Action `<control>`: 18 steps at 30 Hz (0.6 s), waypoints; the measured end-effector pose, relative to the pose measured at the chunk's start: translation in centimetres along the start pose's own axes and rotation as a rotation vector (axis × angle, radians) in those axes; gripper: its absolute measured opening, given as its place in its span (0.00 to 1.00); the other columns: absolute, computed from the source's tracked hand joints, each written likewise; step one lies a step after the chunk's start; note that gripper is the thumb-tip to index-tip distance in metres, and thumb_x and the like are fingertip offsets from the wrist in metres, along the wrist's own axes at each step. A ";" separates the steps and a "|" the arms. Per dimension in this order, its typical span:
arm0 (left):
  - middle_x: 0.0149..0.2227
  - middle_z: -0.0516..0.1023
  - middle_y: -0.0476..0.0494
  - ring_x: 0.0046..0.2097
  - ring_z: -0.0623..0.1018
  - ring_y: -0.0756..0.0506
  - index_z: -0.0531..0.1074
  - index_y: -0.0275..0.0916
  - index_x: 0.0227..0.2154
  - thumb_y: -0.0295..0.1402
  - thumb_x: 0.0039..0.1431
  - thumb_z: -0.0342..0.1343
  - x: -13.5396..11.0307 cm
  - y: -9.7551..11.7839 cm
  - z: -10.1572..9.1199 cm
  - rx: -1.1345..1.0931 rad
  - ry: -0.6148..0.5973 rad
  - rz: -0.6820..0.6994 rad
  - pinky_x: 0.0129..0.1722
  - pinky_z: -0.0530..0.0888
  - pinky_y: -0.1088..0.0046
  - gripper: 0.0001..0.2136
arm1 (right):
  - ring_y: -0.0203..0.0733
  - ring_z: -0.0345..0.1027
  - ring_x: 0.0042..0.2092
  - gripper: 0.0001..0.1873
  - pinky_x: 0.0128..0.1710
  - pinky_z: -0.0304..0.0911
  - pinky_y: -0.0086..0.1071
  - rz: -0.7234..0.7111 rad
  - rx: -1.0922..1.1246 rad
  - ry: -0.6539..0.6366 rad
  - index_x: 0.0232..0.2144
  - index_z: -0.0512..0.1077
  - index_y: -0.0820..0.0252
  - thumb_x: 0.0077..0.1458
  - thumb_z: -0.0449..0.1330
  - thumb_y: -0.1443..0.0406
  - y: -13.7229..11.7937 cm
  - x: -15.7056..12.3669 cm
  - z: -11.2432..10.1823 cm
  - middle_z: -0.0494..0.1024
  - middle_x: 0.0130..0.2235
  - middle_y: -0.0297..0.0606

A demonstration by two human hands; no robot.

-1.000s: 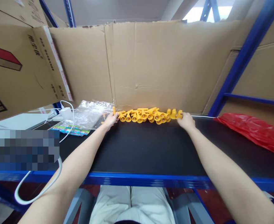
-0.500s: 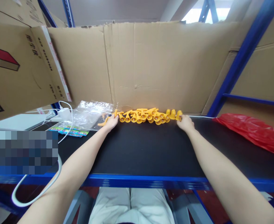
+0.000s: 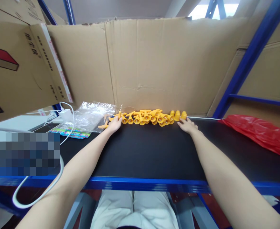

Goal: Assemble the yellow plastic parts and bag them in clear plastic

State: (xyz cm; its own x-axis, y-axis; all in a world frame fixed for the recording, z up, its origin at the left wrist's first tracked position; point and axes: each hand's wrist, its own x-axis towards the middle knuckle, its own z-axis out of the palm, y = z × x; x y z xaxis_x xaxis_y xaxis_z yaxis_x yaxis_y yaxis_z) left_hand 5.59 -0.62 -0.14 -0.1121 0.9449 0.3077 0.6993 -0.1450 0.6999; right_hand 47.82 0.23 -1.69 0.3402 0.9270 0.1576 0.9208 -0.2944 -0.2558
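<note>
Many yellow plastic pieces with flared, bell-like ends (image 3: pixel 146 118) lie in a heaped row along the foot of the cardboard. At the row's left end my left hand (image 3: pixel 115 124) rests against the pieces, its fingers apart and none gripped that I can see. My right hand (image 3: pixel 189 126) lies on the black tabletop by the right end, fingers spread, holding nothing. Just beyond its fingertips a yellow piece (image 3: pixel 184 115) stands upright beside two similar ones. Another yellow piece (image 3: pixel 103 126) lies left of my left hand, by a clear plastic bag.
A clear plastic bag (image 3: pixel 89 116) and colourful printed packets (image 3: pixel 70 133) lie at left, near a white charger with cable (image 3: pixel 66 115). Red plastic (image 3: pixel 259 135) lies at right. Cardboard (image 3: pixel 159 66) walls the back; blue posts (image 3: pixel 252 54) frame the table.
My right hand has let go of the upright yellow piece at the right end and drawn slightly back, its fingers spreading. My left hand has loosened a little by the row's left end.
</note>
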 end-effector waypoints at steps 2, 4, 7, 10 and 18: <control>0.48 0.74 0.37 0.54 0.69 0.36 0.69 0.39 0.40 0.40 0.61 0.43 -0.2 0.4 0.0 0.095 -0.027 -0.002 0.57 0.57 0.53 0.13 | 0.60 0.48 0.62 0.32 0.57 0.45 0.57 0.003 -0.003 -0.015 0.61 0.57 0.48 0.57 0.43 0.47 0.0 0.3 0.0 0.47 0.66 0.43; 0.48 0.74 0.37 0.56 0.68 0.36 0.68 0.39 0.40 0.39 0.62 0.41 -0.4 0.8 0.0 0.180 -0.048 0.007 0.59 0.51 0.50 0.14 | 0.61 0.47 0.62 0.32 0.57 0.45 0.58 0.001 -0.004 -0.018 0.61 0.57 0.48 0.56 0.43 0.46 0.1 0.5 0.0 0.48 0.66 0.43; 0.47 0.75 0.37 0.57 0.66 0.37 0.68 0.39 0.41 0.39 0.63 0.39 -0.5 1.1 0.1 0.218 -0.058 0.033 0.61 0.46 0.49 0.15 | 0.60 0.47 0.62 0.33 0.57 0.43 0.59 0.003 -0.009 -0.027 0.61 0.57 0.48 0.56 0.43 0.46 0.2 0.8 0.0 0.49 0.65 0.41; 0.45 0.75 0.39 0.57 0.67 0.38 0.68 0.39 0.42 0.40 0.62 0.39 -0.4 0.9 0.2 0.177 -0.062 0.072 0.61 0.47 0.50 0.16 | 0.59 0.49 0.62 0.32 0.57 0.45 0.56 -0.020 -0.011 -0.012 0.61 0.55 0.49 0.57 0.43 0.48 0.2 0.6 -0.1 0.51 0.65 0.42; 0.45 0.76 0.41 0.54 0.69 0.39 0.70 0.39 0.40 0.39 0.61 0.41 -0.2 0.2 -0.1 0.095 -0.093 0.109 0.60 0.55 0.54 0.15 | 0.55 0.61 0.54 0.23 0.49 0.58 0.48 0.026 0.113 0.136 0.53 0.64 0.56 0.59 0.46 0.55 -0.2 -0.5 -1.0 0.64 0.53 0.52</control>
State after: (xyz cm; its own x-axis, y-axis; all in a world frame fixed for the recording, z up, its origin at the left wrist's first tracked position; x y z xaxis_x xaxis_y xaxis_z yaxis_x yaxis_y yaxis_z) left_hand 5.68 -0.87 0.06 0.0311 0.9487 0.3147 0.7681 -0.2241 0.5998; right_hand 47.64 -0.39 -0.78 0.3930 0.8774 0.2751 0.8868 -0.2824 -0.3660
